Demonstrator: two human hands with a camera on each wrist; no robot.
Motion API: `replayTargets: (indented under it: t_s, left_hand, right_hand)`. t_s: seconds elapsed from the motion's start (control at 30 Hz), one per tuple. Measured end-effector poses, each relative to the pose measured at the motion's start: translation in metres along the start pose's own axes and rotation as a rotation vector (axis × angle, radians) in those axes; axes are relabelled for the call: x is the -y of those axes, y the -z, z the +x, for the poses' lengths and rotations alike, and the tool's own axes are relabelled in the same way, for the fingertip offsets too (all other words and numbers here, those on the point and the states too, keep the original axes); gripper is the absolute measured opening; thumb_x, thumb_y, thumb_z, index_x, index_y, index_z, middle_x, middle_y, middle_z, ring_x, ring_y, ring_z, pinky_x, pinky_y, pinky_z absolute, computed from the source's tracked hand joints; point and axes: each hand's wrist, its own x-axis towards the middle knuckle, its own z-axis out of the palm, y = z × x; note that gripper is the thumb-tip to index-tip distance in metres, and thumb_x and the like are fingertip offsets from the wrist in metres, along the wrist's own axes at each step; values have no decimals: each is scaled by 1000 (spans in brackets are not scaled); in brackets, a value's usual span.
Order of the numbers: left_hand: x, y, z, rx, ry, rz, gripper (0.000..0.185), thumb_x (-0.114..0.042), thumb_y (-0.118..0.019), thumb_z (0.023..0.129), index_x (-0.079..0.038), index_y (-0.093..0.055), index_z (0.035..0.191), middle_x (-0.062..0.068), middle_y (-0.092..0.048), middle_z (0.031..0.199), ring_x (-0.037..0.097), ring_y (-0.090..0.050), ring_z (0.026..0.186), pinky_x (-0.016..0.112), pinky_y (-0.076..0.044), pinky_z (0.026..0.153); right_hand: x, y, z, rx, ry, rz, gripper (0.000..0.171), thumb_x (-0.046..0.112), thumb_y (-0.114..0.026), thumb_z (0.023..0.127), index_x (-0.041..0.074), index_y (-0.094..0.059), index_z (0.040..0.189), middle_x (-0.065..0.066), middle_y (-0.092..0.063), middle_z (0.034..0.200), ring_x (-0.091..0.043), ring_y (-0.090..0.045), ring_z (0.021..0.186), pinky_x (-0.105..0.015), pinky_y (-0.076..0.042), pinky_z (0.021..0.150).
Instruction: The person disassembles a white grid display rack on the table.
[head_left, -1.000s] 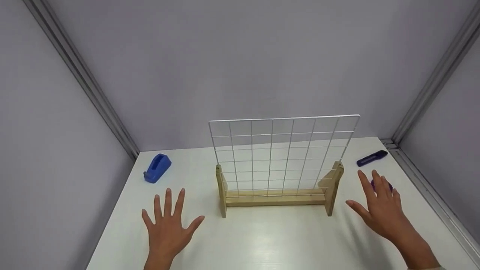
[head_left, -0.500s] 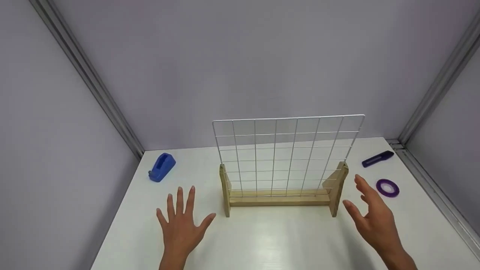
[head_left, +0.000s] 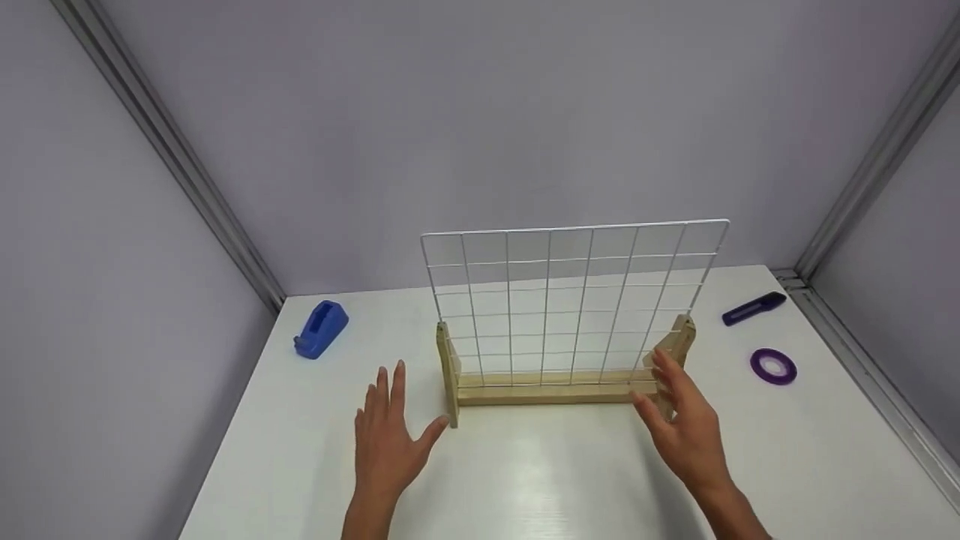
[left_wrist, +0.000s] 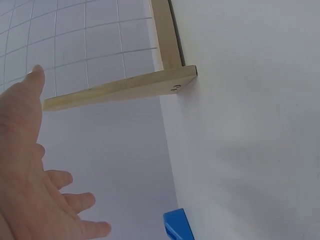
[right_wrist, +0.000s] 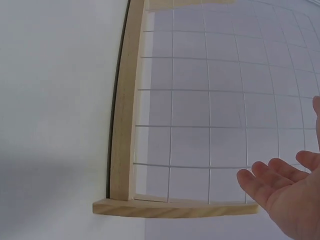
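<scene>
Now hands [head_left: 386,446] [head_left: 686,431] flanking rack [head_left: 559,390], unheld

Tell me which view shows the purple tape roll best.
Head view. The purple tape roll lies flat on the white table, right of the wire grid stand and near the dark blue cutter. Neither wrist view shows the roll; both show only the stand, table and a hand.

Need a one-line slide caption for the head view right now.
Two open hands, left hand and right hand, flank a white wire grid panel standing in a wooden stand on a white table.
</scene>
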Motion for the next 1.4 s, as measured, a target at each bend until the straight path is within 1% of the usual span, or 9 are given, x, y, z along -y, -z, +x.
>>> replayTargets:
  t_s: [0.13,0.2,0.3,0.5,0.73,0.97,1.07,1.23,1.4]
  left_hand:
    - [-4,-5,5,8,10,-114,107,-58,-74,86,-32,-7,164,15,-16,170,44,-28,152,67,-32,117]
    - [-5,-9,5,18,19,-163,107,-56,-76,85,-33,-8,164,16,-19,170,43,-32,151,65,-37,115]
    - [-6,-13,6,33,34,-215,106,-50,-78,86,-33,-9,164,14,-22,169,39,-33,151,60,-41,114]
    - [-6,-19,9,23,29,-292,101,-44,-78,88,-28,-13,164,8,-25,169,33,-33,152,55,-40,117]
    - [-9,-27,15,31,67,-366,97,-35,-79,89,-15,-20,163,13,-29,166,36,-33,151,52,-34,121]
    - [-12,-34,26,33,70,-431,94,-32,-79,89,-18,-22,163,11,-31,166,34,-34,152,50,-34,122]
    - [-13,-36,31,42,85,-446,93,-32,-79,90,-19,-23,163,10,-31,166,35,-39,149,50,-36,121]
    - [-15,-39,38,42,104,-465,91,-34,-78,90,-20,-24,163,10,-34,165,38,-51,140,50,-43,116]
    - [-14,-44,42,34,108,-497,89,-32,-78,91,-18,-26,162,15,-39,161,40,-54,136,51,-50,108]
  right_hand:
    - [-1,-14,3,7,-28,19,70,18,-74,94,16,-41,156,-14,-52,152,-34,-58,132,-41,-54,101]
    - [-2,-21,3,12,-42,27,71,19,-74,94,17,-40,156,-15,-52,152,-37,-58,132,-49,-53,101]
    - [-4,-32,3,31,-68,52,72,22,-74,95,19,-39,157,-17,-51,152,-38,-57,133,-54,-53,102]
    - [-4,-52,3,52,-90,120,75,26,-74,95,18,-35,158,-18,-50,152,-40,-55,135,-56,-52,103]
    - [-8,-65,0,63,-127,149,77,24,-75,93,18,-35,159,-20,-53,150,-39,-56,135,-54,-53,103]
    - [-10,-75,4,32,-108,165,76,20,-75,93,18,-35,159,-17,-55,149,-36,-57,134,-51,-53,103]
    - [-12,-81,5,30,-114,164,77,18,-75,93,16,-36,158,-16,-55,149,-35,-58,133,-50,-54,102]
    - [-13,-88,10,37,-113,182,77,19,-75,94,17,-34,159,-16,-55,150,-35,-58,133,-51,-53,103]
    - [-15,-95,15,36,-116,199,75,22,-74,94,17,-35,159,-17,-56,148,-35,-58,133,-52,-53,103]
